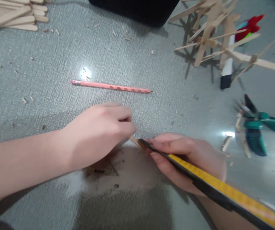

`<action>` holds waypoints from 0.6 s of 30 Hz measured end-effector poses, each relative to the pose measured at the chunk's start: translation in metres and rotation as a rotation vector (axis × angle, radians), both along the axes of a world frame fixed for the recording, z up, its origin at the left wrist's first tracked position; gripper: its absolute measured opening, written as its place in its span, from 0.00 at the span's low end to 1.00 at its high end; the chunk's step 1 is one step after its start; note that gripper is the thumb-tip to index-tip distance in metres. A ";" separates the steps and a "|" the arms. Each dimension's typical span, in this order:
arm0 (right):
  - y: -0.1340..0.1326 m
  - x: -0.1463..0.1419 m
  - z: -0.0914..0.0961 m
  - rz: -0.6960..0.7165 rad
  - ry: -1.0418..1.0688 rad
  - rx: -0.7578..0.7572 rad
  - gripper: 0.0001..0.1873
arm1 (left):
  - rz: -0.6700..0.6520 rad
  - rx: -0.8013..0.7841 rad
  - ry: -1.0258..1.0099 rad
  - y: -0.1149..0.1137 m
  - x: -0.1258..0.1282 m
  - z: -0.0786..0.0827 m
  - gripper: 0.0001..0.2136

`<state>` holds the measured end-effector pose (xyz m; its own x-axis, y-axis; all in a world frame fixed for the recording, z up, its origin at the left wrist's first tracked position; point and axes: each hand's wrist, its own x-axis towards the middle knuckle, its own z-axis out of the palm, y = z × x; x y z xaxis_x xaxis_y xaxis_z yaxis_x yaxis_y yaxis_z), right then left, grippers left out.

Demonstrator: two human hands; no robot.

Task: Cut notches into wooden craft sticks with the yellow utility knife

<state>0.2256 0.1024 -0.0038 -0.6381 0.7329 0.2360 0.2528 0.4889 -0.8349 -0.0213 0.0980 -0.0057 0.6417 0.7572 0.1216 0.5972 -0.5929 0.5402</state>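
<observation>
My left hand (99,131) is curled closed over a small wooden stick (135,141), pressing it to the grey table (128,57). Only the stick's tip shows past my fingers. My right hand (187,159) grips a yellow and black utility knife (214,185), whose blade tip rests against the exposed end of the stick. A pink pencil (111,86) lies flat on the table just beyond my left hand.
A pile of wooden craft sticks (13,16) lies at the far left. A glued stick model (219,35) stands at the far right, with a red and white tool behind it. Green-handled cutters (257,127) lie to the right. A black object (135,9) sits at the far edge. Wood chips litter the surface.
</observation>
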 end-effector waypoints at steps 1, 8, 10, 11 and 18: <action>-0.001 0.002 -0.001 -0.023 0.019 -0.040 0.16 | -0.017 0.042 -0.003 0.000 -0.001 -0.002 0.16; -0.012 0.010 -0.002 -0.314 0.222 -0.485 0.09 | -0.100 0.339 0.169 -0.002 0.003 -0.002 0.15; -0.012 0.011 -0.005 -0.320 0.286 -0.529 0.11 | -0.111 0.355 0.181 0.000 0.004 -0.001 0.14; -0.012 0.012 -0.007 -0.299 0.313 -0.529 0.11 | -0.120 0.352 0.188 0.001 0.005 0.000 0.14; -0.010 0.016 -0.012 -0.255 0.293 -0.503 0.10 | -0.122 0.312 0.158 0.007 0.003 -0.003 0.16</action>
<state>0.2416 0.0920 -0.0158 -0.3896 0.9202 -0.0384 0.0354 -0.0267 -0.9990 -0.0181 0.1053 -0.0091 0.7545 0.6160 0.2266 0.5736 -0.7866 0.2286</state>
